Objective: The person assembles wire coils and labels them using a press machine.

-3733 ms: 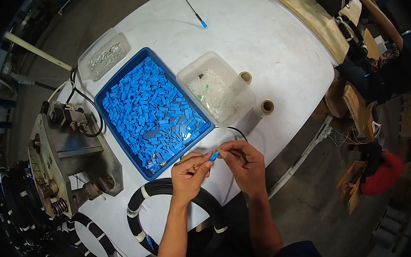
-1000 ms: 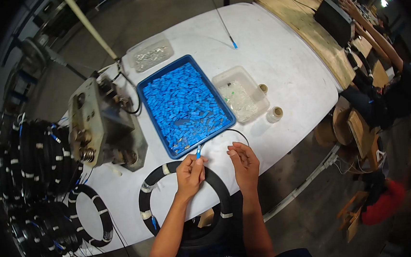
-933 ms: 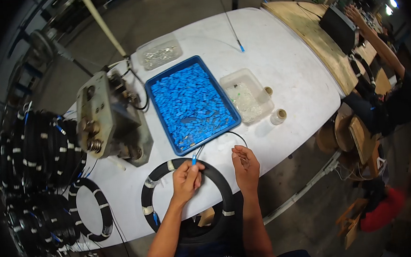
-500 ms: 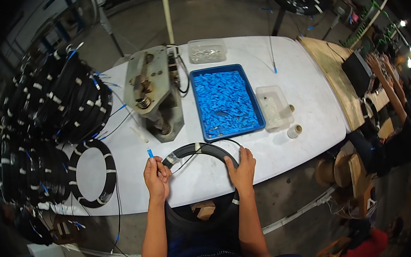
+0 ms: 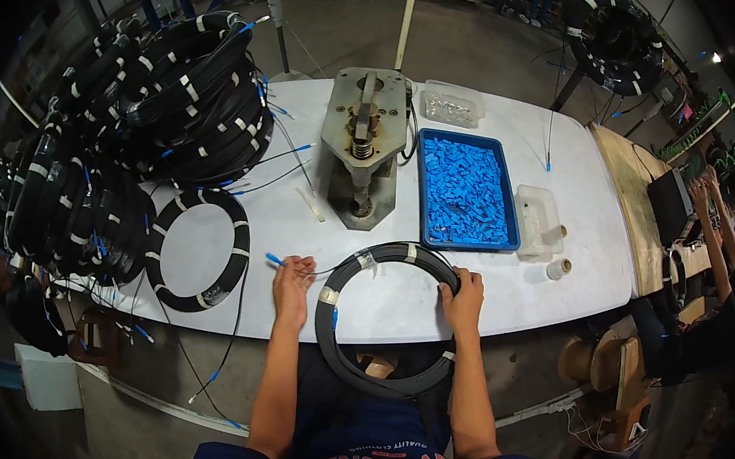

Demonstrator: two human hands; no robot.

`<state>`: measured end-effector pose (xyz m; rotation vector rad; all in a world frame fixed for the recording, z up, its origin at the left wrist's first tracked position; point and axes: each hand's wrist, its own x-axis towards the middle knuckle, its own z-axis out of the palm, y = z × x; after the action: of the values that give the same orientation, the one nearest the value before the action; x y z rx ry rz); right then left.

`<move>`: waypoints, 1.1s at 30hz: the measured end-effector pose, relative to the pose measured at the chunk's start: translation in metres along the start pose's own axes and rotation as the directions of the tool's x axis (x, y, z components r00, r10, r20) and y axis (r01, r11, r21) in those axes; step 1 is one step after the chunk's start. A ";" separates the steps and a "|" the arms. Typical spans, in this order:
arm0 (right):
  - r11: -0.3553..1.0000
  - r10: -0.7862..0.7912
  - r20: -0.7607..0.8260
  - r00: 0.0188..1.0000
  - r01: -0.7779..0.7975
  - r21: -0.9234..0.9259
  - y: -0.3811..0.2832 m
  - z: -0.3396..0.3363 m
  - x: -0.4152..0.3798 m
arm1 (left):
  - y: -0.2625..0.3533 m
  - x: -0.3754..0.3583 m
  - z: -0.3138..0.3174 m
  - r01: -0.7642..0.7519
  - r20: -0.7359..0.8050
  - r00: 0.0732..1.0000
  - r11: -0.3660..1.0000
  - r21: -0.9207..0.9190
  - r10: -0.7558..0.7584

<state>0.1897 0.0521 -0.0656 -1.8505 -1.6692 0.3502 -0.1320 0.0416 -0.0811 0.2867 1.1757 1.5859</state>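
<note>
A black cable coil (image 5: 362, 269) bound with white tape lies partly over the near edge of the white table (image 5: 408, 300). My right hand (image 5: 463, 295) grips its right side. My left hand (image 5: 292, 283) pinches the thin cable end near the coil's left side. That end carries a small blue connector (image 5: 273, 258), which points to the left.
A metal press (image 5: 361, 144) stands at the table's middle. Right of it are a blue tray (image 5: 465, 191) of blue parts, a clear bin (image 5: 539, 216) and a small tape roll (image 5: 558, 268). Another coil (image 5: 196, 247) lies to the left, with stacked coils (image 5: 158, 91) behind. A person's arms (image 5: 712, 220) work at the far right.
The view has swung left, away from the tray. My left hand carried the blue connector end leftward, and my right hand has closed on the coil's right side.
</note>
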 end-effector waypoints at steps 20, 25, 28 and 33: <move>0.998 0.043 0.026 0.999 -0.045 0.050 0.003 0.002 -0.017 | -0.033 -0.007 0.005 -0.246 0.191 0.965 0.871 0.425 0.179; 0.995 0.097 0.000 0.995 -0.097 0.016 -0.004 0.005 -0.027 | -0.031 0.001 0.004 -0.320 0.233 0.946 0.767 0.556 0.226; 0.993 0.113 0.008 0.994 -0.113 0.017 -0.002 0.007 -0.029 | -0.024 -0.001 0.001 -0.211 0.200 0.970 0.889 0.407 0.138; 0.991 0.127 0.066 0.990 -0.130 0.032 -0.001 0.005 -0.021 | -0.015 -0.018 -0.011 -0.085 0.242 0.970 0.916 0.392 -0.014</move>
<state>0.1821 0.0327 -0.0731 -1.9434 -1.5781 0.4946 -0.1233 0.0192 -0.0912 0.7518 1.3007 1.2854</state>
